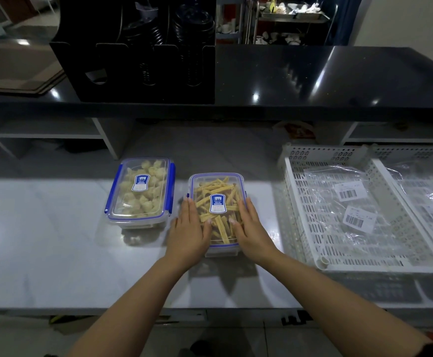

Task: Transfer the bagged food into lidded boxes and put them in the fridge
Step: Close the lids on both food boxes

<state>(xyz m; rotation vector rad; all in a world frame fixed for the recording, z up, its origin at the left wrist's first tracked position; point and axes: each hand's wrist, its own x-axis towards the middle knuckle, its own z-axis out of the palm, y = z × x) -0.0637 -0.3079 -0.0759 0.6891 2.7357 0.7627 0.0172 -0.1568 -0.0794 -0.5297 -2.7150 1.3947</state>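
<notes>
A clear box of yellow sticks (216,191) with a blue-rimmed lid sits in the middle of the pale counter. My left hand (188,231) lies flat on the lid's left edge, and my right hand (251,229) lies flat on its right edge, fingers pointing away from me. Both palms press on the lid and hide its side clips. To its left stands a second clear box (140,191) filled with pale puffy pieces, its lid on and its blue side clips down.
A white perforated basket (303,202) at the right holds emptied clear bags with barcode labels (349,194). A second basket (416,155) adjoins it. A raised black counter (313,78) runs behind, with a black cup-and-lid holder (143,47) on it.
</notes>
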